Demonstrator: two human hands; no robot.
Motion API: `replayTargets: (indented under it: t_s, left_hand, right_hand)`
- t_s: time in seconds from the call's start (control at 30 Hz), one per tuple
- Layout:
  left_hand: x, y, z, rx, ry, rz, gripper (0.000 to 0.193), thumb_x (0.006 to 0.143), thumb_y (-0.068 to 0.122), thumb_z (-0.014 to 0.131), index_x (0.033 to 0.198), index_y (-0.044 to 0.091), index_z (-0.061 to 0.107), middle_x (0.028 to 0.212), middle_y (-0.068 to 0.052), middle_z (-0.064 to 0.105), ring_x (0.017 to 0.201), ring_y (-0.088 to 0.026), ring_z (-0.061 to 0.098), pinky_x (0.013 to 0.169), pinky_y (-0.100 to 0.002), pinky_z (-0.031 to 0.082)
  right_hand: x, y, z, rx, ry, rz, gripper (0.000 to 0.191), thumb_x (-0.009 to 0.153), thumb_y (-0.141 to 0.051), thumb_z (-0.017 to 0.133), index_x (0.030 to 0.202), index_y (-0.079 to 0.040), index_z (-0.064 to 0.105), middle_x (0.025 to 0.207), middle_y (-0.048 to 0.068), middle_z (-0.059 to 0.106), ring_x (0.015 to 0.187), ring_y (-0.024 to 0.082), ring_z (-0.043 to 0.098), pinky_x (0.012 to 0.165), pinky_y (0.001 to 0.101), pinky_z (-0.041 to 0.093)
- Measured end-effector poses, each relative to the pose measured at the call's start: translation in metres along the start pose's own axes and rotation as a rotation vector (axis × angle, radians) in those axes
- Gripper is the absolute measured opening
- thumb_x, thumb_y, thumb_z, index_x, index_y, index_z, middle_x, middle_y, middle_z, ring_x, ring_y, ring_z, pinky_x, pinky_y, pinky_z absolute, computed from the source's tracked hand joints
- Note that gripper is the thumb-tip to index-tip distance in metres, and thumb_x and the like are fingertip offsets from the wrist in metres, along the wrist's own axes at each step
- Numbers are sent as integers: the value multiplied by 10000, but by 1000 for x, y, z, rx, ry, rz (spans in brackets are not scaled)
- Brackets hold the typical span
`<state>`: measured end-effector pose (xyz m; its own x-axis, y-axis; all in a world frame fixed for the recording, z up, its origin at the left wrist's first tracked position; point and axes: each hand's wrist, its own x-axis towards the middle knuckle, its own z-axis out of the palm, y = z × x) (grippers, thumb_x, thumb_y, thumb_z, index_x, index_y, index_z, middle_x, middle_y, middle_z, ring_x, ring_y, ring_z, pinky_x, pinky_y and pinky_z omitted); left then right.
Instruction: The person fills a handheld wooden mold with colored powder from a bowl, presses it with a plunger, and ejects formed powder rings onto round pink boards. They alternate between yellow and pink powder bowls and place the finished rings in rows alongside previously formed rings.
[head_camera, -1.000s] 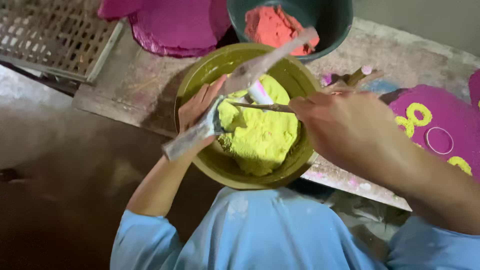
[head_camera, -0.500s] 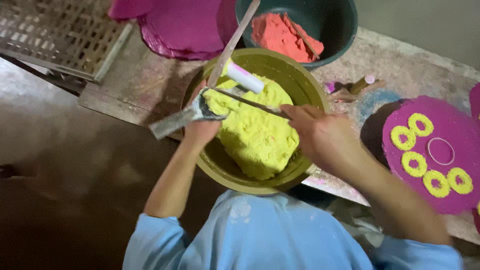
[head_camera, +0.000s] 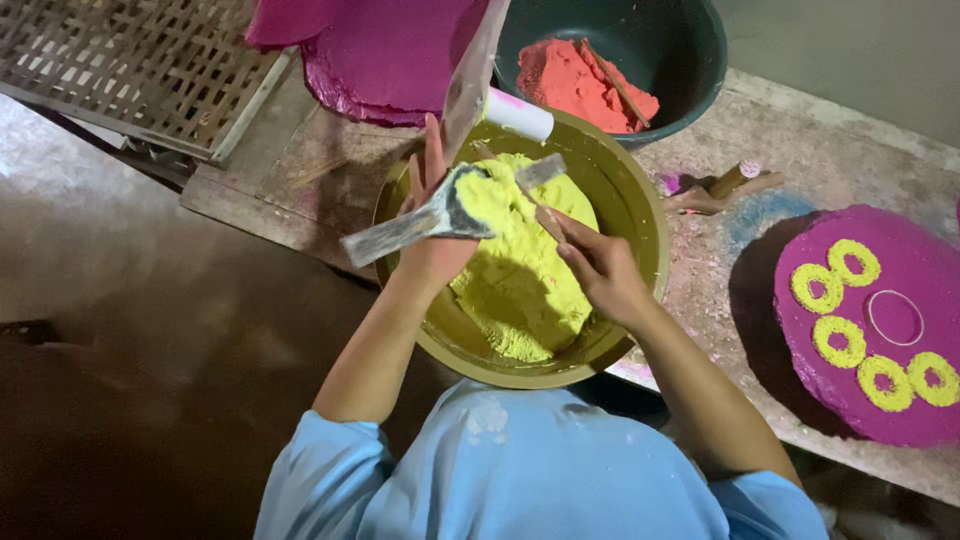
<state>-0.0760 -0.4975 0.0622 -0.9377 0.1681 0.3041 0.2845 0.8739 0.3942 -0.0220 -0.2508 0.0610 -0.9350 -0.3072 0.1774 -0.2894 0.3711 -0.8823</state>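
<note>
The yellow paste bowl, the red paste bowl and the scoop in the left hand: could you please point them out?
yellow paste bowl (head_camera: 640, 215), head view, bare inner wall on the right.
red paste bowl (head_camera: 680, 40), head view, dark inner wall.
scoop (head_camera: 400, 232), head view, handle.

I look down on a worn, grey stone worktop (head_camera: 800, 150) dusted with pink and blue powder stains; its near edge runs diagonally across my view. A woven lattice rack of pale slats (head_camera: 130, 70) lies at its far left end. Beyond the worktop rises a plain greyish wall (head_camera: 850, 50). Below lies a dim brown concrete floor (head_camera: 130, 330), mostly in shadow.
</note>
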Motion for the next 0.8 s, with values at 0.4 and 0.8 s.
replayTargets:
  t_s: [0.4, 0.8]
  left_hand:
    - [30, -85, 43, -604, 165, -281, 271, 887, 182, 701, 1120, 43, 691, 1022, -156, 753, 926, -240, 709, 825, -473, 589]
    - [-87, 31, 100, -2041, -989, -88, 542, 903, 133, 672, 1413, -30, 584, 1333, -191, 658, 1231, -283, 637, 1059, -341, 559]
  right_hand:
    - [-31, 12, 29, -232, -463, 283, 499, 960, -164, 581, 1458, -153, 560, 1375, 123, 688, 1016, 282, 774, 951, 371, 559]
    - [-3, -36, -18, 930, 154, -254, 986, 991, -490, 629, 1656, -247, -57, 1611, 309, 353, 1230, 429, 573, 901, 565, 519]
